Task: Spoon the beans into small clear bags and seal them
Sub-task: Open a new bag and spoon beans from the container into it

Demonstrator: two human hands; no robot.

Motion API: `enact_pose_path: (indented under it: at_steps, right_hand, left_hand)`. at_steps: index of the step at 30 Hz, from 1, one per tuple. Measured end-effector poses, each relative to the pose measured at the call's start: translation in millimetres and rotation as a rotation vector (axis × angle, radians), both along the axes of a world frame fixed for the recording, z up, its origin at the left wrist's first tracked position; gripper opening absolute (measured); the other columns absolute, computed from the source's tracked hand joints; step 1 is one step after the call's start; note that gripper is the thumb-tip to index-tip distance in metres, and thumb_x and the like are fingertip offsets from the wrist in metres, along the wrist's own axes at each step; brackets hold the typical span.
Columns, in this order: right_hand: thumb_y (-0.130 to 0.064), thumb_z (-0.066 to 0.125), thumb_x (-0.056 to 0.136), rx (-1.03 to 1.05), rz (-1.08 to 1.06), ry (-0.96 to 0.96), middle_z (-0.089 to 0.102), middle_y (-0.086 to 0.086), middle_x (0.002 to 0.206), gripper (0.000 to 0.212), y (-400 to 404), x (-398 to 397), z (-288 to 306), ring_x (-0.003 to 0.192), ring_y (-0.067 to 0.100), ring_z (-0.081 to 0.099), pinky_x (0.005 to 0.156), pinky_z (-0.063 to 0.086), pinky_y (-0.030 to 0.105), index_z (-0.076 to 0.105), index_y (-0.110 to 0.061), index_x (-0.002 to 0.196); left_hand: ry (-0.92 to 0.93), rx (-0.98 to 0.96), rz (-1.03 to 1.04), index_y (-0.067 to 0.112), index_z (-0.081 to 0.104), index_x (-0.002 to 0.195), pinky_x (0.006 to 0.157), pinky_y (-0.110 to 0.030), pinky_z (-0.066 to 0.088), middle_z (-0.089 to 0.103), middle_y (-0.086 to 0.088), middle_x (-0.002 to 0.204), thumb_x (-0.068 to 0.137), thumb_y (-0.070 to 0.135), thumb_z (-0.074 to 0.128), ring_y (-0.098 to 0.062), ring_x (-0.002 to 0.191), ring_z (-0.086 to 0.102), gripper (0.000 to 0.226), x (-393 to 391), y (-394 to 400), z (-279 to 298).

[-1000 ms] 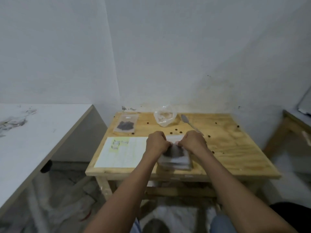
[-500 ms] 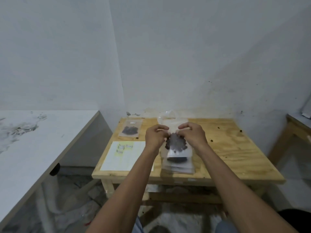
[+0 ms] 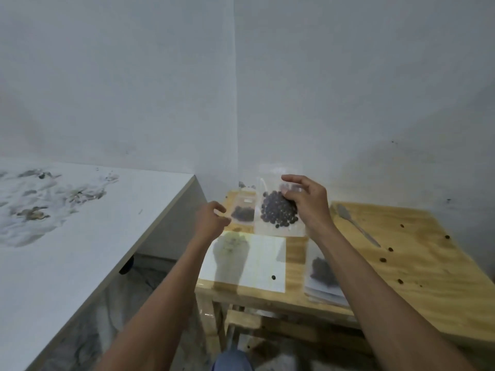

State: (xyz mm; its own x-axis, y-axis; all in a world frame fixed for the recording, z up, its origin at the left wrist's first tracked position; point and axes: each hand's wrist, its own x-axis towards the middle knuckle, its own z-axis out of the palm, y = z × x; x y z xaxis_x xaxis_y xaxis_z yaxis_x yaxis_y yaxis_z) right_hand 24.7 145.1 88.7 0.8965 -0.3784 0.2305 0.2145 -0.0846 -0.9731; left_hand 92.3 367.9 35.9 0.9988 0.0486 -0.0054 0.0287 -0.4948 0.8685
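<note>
Released by your left hand (image 3: pixel 211 220), now loosely curled and empty, the filled clear bag (image 3: pixel 278 210) hangs pinched in your right hand (image 3: pixel 308 202) above the wooden table (image 3: pixel 417 263).

Three clear bags hold beans: one held up (image 3: pixel 278 212), one at the table's far corner (image 3: pixel 243 212), one on a stack near the front (image 3: pixel 322 269). One spoon (image 3: pixel 357 227) and one paper sheet (image 3: pixel 251 259) lie there. About seven loose beans (image 3: pixel 273 277) show.

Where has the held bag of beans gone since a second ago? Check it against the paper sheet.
Yes. The bag in the right hand was held low, right of the sheet; it now hangs past the sheet's far edge, up and leftward.
</note>
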Motion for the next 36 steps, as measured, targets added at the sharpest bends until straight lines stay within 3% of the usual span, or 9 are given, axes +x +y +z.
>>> enact_pose_path:
  at_steps: [5, 8, 14, 21, 23, 25, 29, 31, 36]
  right_hand:
    - [-0.005, 0.07, 0.09, -0.03, 0.043, 0.004, 0.069, -0.016, 0.112, 0.026, 9, 15, -6, 0.12, 0.014, 0.06, 0.083, 0.056, 0.029, 0.078, -0.029, 0.1]
    - [-0.006, 0.07, 0.09, -0.034, 0.059, 0.014, 0.069, -0.017, 0.111, 0.027, 9, 20, -11, 0.118, 0.016, 0.062, 0.08, 0.057, 0.03, 0.077, -0.03, 0.098]
    - [-0.01, 0.073, 0.09, -0.065, 0.057, 0.041, 0.069, -0.019, 0.112, 0.024, 8, 27, -19, 0.12, 0.016, 0.061, 0.094, 0.059, 0.046, 0.078, -0.032, 0.099]
    - [-0.01, 0.072, 0.091, -0.08, 0.049, 0.046, 0.068, -0.022, 0.11, 0.025, 4, 23, -23, 0.12, 0.012, 0.058, 0.091, 0.059, 0.041, 0.077, -0.032, 0.098]
    - [-0.01, 0.072, 0.091, -0.077, 0.044, 0.044, 0.068, -0.019, 0.111, 0.024, 1, 22, -25, 0.12, 0.012, 0.059, 0.087, 0.059, 0.036, 0.077, -0.03, 0.1]
    - [-0.009, 0.072, 0.09, -0.077, 0.033, 0.045, 0.069, -0.016, 0.114, 0.024, -1, 22, -27, 0.121, 0.012, 0.059, 0.089, 0.058, 0.035, 0.077, -0.029, 0.103]
    - [-0.01, 0.073, 0.091, -0.035, 0.002, 0.041, 0.07, -0.011, 0.115, 0.022, -1, 20, -30, 0.113, 0.016, 0.067, 0.081, 0.062, 0.031, 0.077, -0.028, 0.104]
    - [-0.01, 0.073, 0.092, -0.015, -0.007, 0.027, 0.072, -0.008, 0.113, 0.021, 2, 18, -28, 0.103, 0.019, 0.072, 0.075, 0.063, 0.031, 0.077, -0.026, 0.105]
    - [-0.019, 0.074, 0.09, 0.009, -0.026, -0.019, 0.076, -0.009, 0.105, 0.015, 1, 13, -18, 0.102, 0.014, 0.072, 0.095, 0.059, 0.042, 0.079, -0.025, 0.103]
  left_hand:
    - [0.107, 0.15, 0.029, 0.005, 0.062, 0.124, 0.074, -0.03, 0.049, 0.062, -0.009, 0.116, 0.085, 0.013, 0.081, -0.021, 0.095, 0.061, 0.044, 10, 8, -35]
    - [0.116, 0.151, 0.063, 0.006, 0.062, 0.12, 0.072, -0.031, 0.047, 0.058, -0.004, 0.105, 0.084, 0.01, 0.081, -0.021, 0.092, 0.06, 0.041, 14, -1, -43]
    - [0.107, 0.222, 0.122, 0.018, 0.056, 0.096, 0.078, -0.04, 0.06, 0.067, -0.005, 0.098, 0.081, 0.003, 0.072, -0.025, 0.089, 0.066, 0.027, 20, -12, -48]
    - [0.105, 0.249, 0.16, 0.02, 0.059, 0.104, 0.081, -0.043, 0.061, 0.066, -0.003, 0.099, 0.079, 0.007, 0.068, -0.025, 0.086, 0.067, 0.03, 24, -18, -55]
    - [0.082, 0.14, 0.196, 0.02, 0.06, 0.112, 0.079, -0.043, 0.062, 0.067, -0.002, 0.098, 0.081, 0.008, 0.071, -0.023, 0.083, 0.069, 0.035, 19, -19, -50]
    - [0.014, -0.135, 0.209, 0.015, 0.061, 0.119, 0.073, -0.038, 0.061, 0.069, -0.001, 0.089, 0.081, 0.005, 0.075, -0.017, 0.077, 0.069, 0.041, 10, -24, -34]
    - [-0.143, -0.678, 0.209, 0.01, 0.059, 0.115, 0.06, -0.013, 0.052, 0.068, -0.011, 0.081, 0.082, -0.003, 0.073, 0.001, 0.062, 0.064, 0.038, -13, -50, 13]
    - [-0.188, -0.79, 0.181, 0.014, 0.059, 0.113, 0.069, -0.018, 0.056, 0.074, -0.015, 0.085, 0.082, -0.002, 0.075, -0.006, 0.07, 0.069, 0.039, -22, -70, 29]
    - [-0.267, -0.822, 0.192, 0.019, 0.058, 0.111, 0.08, -0.026, 0.055, 0.076, -0.008, 0.084, 0.082, 0.005, 0.076, -0.012, 0.08, 0.071, 0.038, -42, -109, 39]
